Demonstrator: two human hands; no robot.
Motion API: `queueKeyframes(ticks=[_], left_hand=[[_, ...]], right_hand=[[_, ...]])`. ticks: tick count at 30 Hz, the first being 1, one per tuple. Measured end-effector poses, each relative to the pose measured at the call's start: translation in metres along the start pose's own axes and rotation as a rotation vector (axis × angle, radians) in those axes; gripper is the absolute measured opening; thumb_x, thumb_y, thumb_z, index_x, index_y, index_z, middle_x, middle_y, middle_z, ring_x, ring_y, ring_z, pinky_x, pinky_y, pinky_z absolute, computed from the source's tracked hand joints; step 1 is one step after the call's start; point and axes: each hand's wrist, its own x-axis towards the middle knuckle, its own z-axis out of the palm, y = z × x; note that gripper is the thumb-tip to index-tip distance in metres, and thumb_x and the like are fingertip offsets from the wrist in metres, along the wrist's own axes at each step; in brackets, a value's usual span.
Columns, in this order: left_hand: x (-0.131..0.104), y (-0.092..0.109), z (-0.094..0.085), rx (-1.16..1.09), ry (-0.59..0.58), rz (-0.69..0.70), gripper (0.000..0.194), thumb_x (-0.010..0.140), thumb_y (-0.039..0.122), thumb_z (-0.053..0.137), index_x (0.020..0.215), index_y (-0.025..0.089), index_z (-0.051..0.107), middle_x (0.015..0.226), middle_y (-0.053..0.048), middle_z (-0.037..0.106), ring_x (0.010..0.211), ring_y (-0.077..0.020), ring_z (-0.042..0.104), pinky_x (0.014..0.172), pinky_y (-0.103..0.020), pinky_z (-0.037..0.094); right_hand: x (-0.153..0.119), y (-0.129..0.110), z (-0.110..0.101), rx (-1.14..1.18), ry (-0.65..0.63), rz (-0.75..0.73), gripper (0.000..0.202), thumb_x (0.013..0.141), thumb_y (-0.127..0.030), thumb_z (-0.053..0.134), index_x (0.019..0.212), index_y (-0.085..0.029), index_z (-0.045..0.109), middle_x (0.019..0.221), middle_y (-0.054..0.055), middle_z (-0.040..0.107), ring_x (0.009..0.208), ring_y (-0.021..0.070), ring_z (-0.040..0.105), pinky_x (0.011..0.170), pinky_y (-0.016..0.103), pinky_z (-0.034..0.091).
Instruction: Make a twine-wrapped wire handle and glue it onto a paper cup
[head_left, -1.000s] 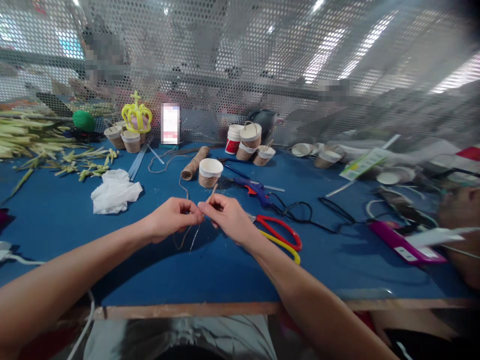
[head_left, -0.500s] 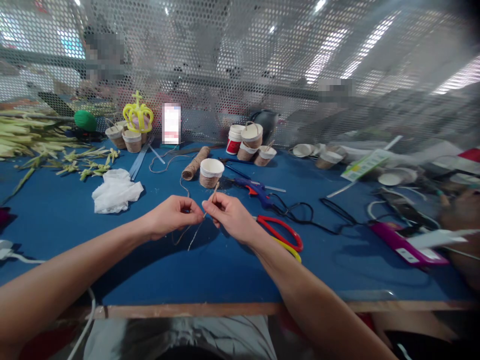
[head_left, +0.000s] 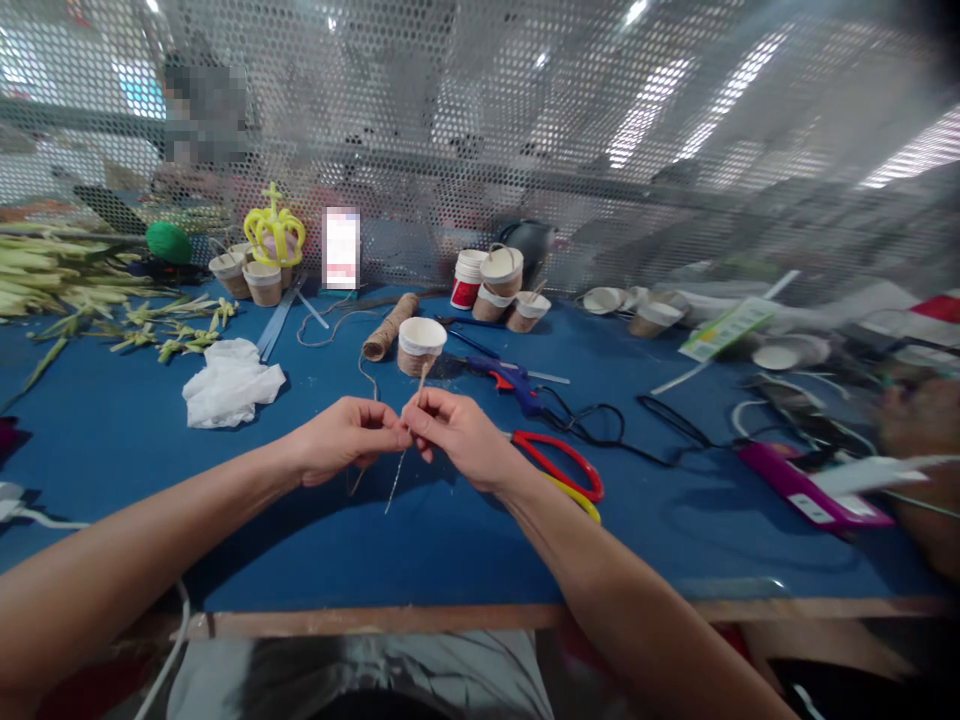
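Observation:
Both hands meet above the blue table, close in front of a small white-rimmed cup wrapped in twine [head_left: 420,360]. My right hand [head_left: 461,435] is closed in a pinch on a thin wire [head_left: 394,485], whose upper end is wrapped in brown twine and points toward the cup. The bare lower end slants down beneath the fingers. My left hand [head_left: 352,440] pinches the jute twine [head_left: 358,478] against the wire, fingertips almost touching the right ones. Behind them lies the roll of twine [head_left: 390,327], its strand running down to the left hand.
Red-and-yellow-handled scissors [head_left: 562,465] lie beside my right forearm, with a blue glue gun [head_left: 517,385] beyond. A crumpled white cloth [head_left: 232,385] is at left. Several twine-wrapped cups [head_left: 502,275] stand by the mesh screen. Another person's hand [head_left: 919,440] appears at far right.
The wire has turned to stand a little more upright, its lower end shifting slightly right. Both hands keep their pinch in nearly the same place.

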Motion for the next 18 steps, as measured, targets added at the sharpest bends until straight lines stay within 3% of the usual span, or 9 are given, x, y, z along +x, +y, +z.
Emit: queueKeyframes(ticks=[18], left_hand=[[0.0000,0.0015,-0.0037,0.259,0.026,0.075,0.017,0.069,0.028,0.055,0.062,0.013,0.051,0.050,0.007,0.039,0.043,-0.0037,0.030,0.040,-0.018,0.022]], right_hand=[[-0.0004,-0.0043,0.0007,-0.355,0.081,0.019,0.026,0.079,-0.037,0.048,0.063,-0.016,0.045,0.044,-0.006,0.041,0.040,0.0061,0.034,0.040,0.020,0.025]])
